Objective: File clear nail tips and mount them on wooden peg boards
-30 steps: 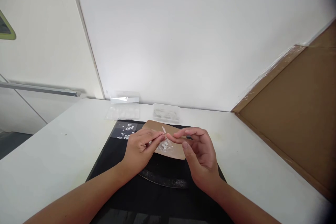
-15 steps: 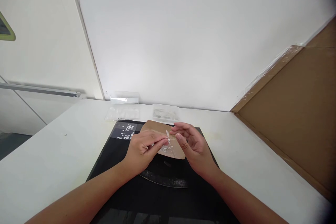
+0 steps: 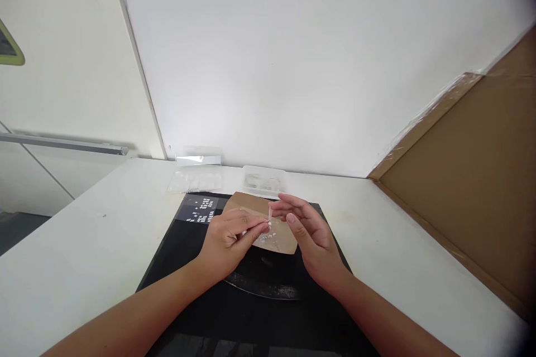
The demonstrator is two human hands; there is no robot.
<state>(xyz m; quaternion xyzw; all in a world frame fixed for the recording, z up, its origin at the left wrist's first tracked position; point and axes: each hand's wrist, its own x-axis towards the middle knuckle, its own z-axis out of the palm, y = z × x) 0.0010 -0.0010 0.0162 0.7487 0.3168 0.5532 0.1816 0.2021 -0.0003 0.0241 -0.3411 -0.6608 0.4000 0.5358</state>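
Observation:
Between thumb and forefinger, my left hand pinches a small thin whitish strip that stands nearly upright; its exact kind is too small to make out. Close by on the right, my right hand is open, fingers curved and thumb apart, with its fingertips just beside the strip. Whether they touch it I cannot tell. Beneath both hands lies a brown sheet like paper or thin card, with several tiny white bits scattered on it.
A black mat covers the middle of the white table. At its back left is a dark sheet with white pieces. Behind stand a clear plastic tray and a shallow clear box. Cardboard leans at the right.
The strip has gone from leaning to nearly upright. My right thumb has opened away from the strip a little, while its fingers have moved slightly. My left hand has hardly moved.

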